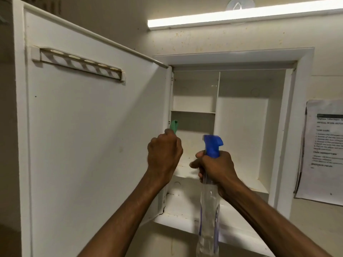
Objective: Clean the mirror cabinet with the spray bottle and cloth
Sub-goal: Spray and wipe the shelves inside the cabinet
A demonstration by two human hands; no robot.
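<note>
The white wall cabinet (289,127) stands open, its door (89,136) swung out to the left with the inner white side facing me. My left hand (163,156) is closed around a green cloth (174,126), whose tip sticks up by the door's hinge edge. My right hand (215,167) grips the neck of a clear spray bottle (208,219) with a blue trigger head (213,145), nozzle aimed into the cabinet. Inside are bare white shelves (193,112) and a vertical divider (217,93).
A slotted holder strip (78,64) is fixed high on the door's inner face. A lit tube lamp (241,15) runs above the cabinet. A printed paper sheet (323,151) hangs on the wall to the right. The lower shelf looks stained.
</note>
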